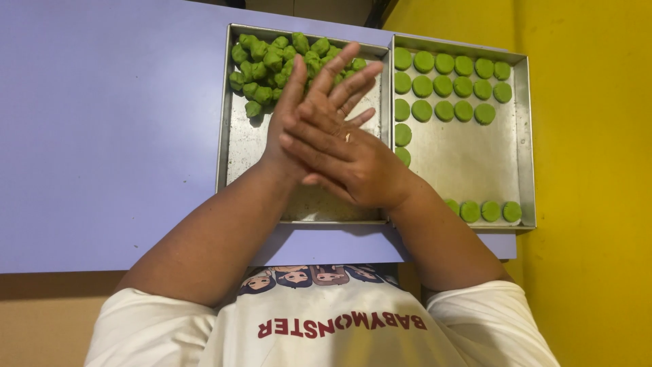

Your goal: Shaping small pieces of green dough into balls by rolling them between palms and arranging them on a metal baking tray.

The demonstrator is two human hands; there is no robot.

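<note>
View count: one, head-worn. Position: above the person's chest, looking steeply down and forward; the white shirt [326,326] fills the bottom edge, so the picture's top is the far side. Range: close; both forearms enter from below and the pressed-together left hand [299,115] and right hand [353,160] sit near centre. Coverage: lilac surface [109,136] across the left and centre, its near edge cutting across the lower third; two metal trays side by side, left tray [234,153] and right tray [523,136], both wholly inside the picture. Right margin: yellow floor [598,204]. Shared field: none, as there is no second view.
</note>
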